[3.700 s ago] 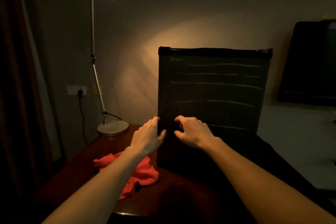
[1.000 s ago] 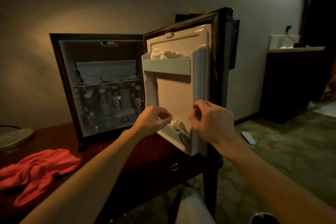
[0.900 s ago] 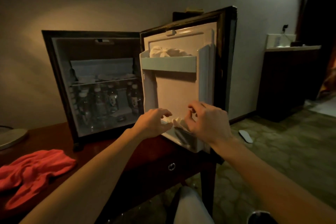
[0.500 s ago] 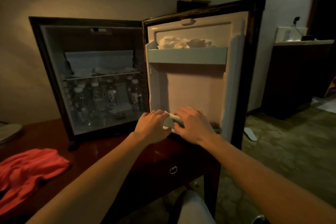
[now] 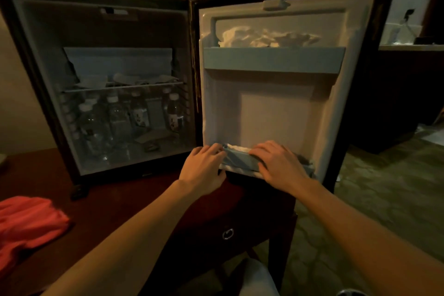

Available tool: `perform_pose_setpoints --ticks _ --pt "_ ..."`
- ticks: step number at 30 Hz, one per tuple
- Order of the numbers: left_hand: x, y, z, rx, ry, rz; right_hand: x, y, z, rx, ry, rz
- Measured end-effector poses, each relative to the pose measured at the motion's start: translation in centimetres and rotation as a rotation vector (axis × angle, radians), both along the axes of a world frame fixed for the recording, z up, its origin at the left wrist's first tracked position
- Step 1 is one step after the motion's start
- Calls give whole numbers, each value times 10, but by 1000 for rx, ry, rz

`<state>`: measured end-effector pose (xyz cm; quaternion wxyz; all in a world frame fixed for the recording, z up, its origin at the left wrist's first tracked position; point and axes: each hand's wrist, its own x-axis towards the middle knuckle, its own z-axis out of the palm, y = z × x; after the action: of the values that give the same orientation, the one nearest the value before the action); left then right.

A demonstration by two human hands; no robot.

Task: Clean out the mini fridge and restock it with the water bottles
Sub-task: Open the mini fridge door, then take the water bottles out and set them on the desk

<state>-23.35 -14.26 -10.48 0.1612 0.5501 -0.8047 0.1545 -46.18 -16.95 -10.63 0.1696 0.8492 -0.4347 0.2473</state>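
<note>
The mini fridge (image 5: 31, 55) stands open on a dark wooden table (image 5: 120, 199), its door (image 5: 276, 115) swung out to the right. Several water bottles (image 5: 117, 115) stand in the lower compartment under a wire shelf with flat packets on it. Crumpled white paper (image 5: 264, 37) fills the upper door shelf (image 5: 274, 59). More white paper shows in the lower door shelf (image 5: 240, 158). My left hand (image 5: 204, 168) grips that shelf's left end. My right hand (image 5: 278, 163) curls over its front rail further right.
A red cloth (image 5: 28, 221) lies on the table at the left. The table has a drawer with a ring pull (image 5: 227, 233) under my hands. A dark cabinet (image 5: 396, 91) stands right of the door, on patterned floor (image 5: 384, 199).
The fridge went from closed to open. My hands dropped from the door's edge to the lower door shelf and now hold its rail. The view moved closer.
</note>
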Motion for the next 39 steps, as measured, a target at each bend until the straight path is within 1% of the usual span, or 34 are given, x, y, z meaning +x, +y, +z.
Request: perform_pose_setpoints --ticks 6,13,17,20,24,26,31,36,39 --pt "-2 -1 -3 35 20 -28 13 -14 4 45 -10 -137" --pt "7 4 -4 91 -2 -28 12 -23 0 92 -24 -210" --pt "21 7 -3 99 1 49 11 -25 8 147 4 -212" --pt "38 12 -3 135 31 132 17 -25 14 113 31 -216" --pt "64 25 -2 150 42 221 45 -18 17 -13 -35 -91" --pt "79 35 -2 158 36 255 68 -12 19 -26 -51 -5" --pt "130 69 -2 158 44 374 143 5 12 32 -75 174" --pt "200 121 -8 184 59 575 235 29 0 89 -57 355" --pt "237 147 -11 210 86 654 282 40 -7 146 -67 446"
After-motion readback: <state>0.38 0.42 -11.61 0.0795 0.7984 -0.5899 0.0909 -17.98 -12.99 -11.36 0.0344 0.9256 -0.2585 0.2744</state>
